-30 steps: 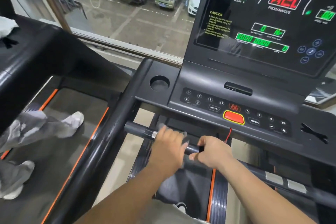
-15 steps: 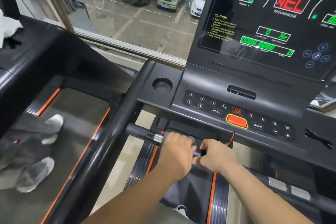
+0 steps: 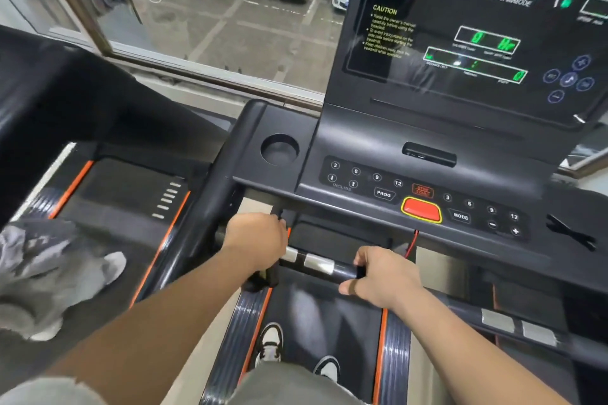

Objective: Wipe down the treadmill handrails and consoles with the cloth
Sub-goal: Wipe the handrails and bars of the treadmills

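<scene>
Below the console (image 3: pixel 362 148), left grip (image 3: pixel 255 242) and right grip (image 3: pixel 383 276) each clench the handrail (image 3: pixel 343 271), arms outstretched.

The treadmill belt (image 3: pixel 329 312) is dark, flanked by ribbed side rails (image 3: pixel 394 358) with orange trim. Two black-and-white shoes (image 3: pixel 269 342) stand on it. A strip of pale floor (image 3: pixel 204 355) separates it from the neighbouring belt (image 3: pixel 108 194), where someone's white shoe (image 3: pixel 112 268) is planted, blurred.

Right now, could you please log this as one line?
left hand grips front handrail | right hand grips handrail | console untouched | cloth unclear
</scene>
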### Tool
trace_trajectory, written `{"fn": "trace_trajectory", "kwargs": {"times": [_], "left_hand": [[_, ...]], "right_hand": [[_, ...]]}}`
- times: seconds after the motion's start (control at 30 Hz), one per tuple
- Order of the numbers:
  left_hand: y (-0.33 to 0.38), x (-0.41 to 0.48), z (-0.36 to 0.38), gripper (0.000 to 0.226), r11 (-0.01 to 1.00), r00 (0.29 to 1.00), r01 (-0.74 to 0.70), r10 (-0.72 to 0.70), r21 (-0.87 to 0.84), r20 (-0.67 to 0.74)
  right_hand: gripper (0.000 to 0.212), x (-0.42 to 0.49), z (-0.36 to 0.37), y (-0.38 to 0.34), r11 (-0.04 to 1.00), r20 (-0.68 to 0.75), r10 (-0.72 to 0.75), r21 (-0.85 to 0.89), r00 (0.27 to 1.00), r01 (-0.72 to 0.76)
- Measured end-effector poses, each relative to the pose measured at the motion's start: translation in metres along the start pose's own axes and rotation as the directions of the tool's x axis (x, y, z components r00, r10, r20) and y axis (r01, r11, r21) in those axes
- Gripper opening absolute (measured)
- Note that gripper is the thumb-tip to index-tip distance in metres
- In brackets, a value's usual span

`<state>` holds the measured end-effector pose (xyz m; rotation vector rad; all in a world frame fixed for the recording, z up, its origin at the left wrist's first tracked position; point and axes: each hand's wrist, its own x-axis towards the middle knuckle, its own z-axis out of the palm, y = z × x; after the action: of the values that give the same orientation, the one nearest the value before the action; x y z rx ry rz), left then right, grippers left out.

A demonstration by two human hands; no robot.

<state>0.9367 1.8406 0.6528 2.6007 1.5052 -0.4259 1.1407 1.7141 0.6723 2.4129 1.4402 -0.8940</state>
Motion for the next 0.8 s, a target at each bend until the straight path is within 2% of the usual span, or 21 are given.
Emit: {"fn": "trace_trajectory", "kwargs": {"times": [0.03,0.1,0.17,0.2,0.23,0.27,0.3,0.37,0.4,0.47,0.53,0.6,0.63,0.7,0.73,0.77,0.8], "left_hand": [[-0.001,0.012,-0.008,0.036,1.0,0.993,0.005,-0.002,-0.024,0.119],[0.0,0.029,-0.022,0.034,0.993,0.935,0.063,-0.024,-0.1,0.354],[0.007,0.031,-0.024,0.036,0.99,0.911,0.08,-0.024,-0.119,0.412],[0.011,0.026,-0.02,0.037,0.989,0.937,0.089,-0.042,-0.12,0.348],[0.016,0.016,-0.013,0.036,0.988,0.973,0.087,-0.057,-0.127,0.223],[0.019,0.0,-0.001,0.036,0.984,0.997,0.064,-0.058,-0.167,0.041],[0.02,-0.02,0.013,0.035,0.976,0.992,0.02,-0.046,-0.216,-0.115],[0.017,-0.056,0.048,0.033,0.96,0.939,-0.137,0.048,-0.243,-0.34],[0.012,-0.066,0.064,0.043,0.956,0.923,-0.191,0.097,-0.223,-0.373],[0.0,-0.065,0.073,0.052,0.952,0.928,-0.257,0.194,-0.168,-0.319],[-0.008,-0.048,0.05,0.044,0.962,0.951,-0.262,0.245,-0.071,-0.188],[-0.009,-0.022,0.013,0.043,0.976,0.975,-0.209,0.204,-0.062,-0.085],[-0.008,-0.007,-0.004,0.041,0.984,0.987,-0.154,0.158,-0.092,0.03],[-0.001,0.019,-0.023,0.039,0.988,0.959,-0.015,0.058,-0.155,0.276],[0.003,0.023,-0.026,0.038,0.98,0.945,0.049,0.017,-0.193,0.327],[0.009,0.02,-0.025,0.034,0.977,0.95,0.06,0.007,-0.204,0.312],[0.014,0.011,-0.017,0.028,0.985,0.984,-0.017,0.046,-0.171,0.169]], "right_hand": [[0.055,0.0,-0.001,0.0,1.0,-0.001,0.002,-0.001,1.0,-0.002],[0.054,-0.001,-0.003,0.0,1.0,0.008,0.009,-0.002,1.0,-0.009],[0.053,-0.002,-0.002,-0.001,1.0,0.006,0.012,-0.002,1.0,-0.012],[0.052,-0.003,-0.002,-0.001,1.0,0.004,0.016,-0.002,1.0,-0.016],[0.052,-0.003,-0.001,-0.001,1.0,0.001,0.019,-0.001,1.0,-0.019],[0.053,-0.003,-0.001,-0.001,1.0,-0.001,0.023,0.0,1.0,-0.023],[0.053,-0.003,-0.001,0.0,1.0,0.001,0.025,0.003,1.0,-0.025],[0.053,-0.002,-0.002,-0.001,0.999,0.004,0.032,0.008,0.999,-0.032],[0.054,-0.002,-0.002,-0.001,0.999,0.005,0.033,0.01,0.999,-0.033],[0.053,-0.002,-0.003,-0.001,0.999,0.011,0.037,0.01,0.999,-0.037],[0.054,-0.003,-0.003,-0.003,0.999,0.021,0.041,0.012,0.999,-0.041],[0.054,-0.003,-0.004,-0.004,0.999,0.022,0.044,0.006,0.999,-0.045],[0.053,-0.004,-0.006,-0.005,0.999,0.024,0.046,0.003,0.999,-0.046],[0.052,-0.006,-0.008,-0.009,0.999,0.033,0.043,-0.006,0.999,-0.043],[0.051,-0.006,-0.008,-0.011,0.999,0.037,0.039,-0.029,0.999,-0.038],[0.051,-0.007,-0.009,-0.014,0.998,0.043,0.035,-0.059,0.998,-0.033],[0.053,-0.007,-0.009,-0.017,0.995,0.046,0.024,-0.095,0.999,-0.019]]}}
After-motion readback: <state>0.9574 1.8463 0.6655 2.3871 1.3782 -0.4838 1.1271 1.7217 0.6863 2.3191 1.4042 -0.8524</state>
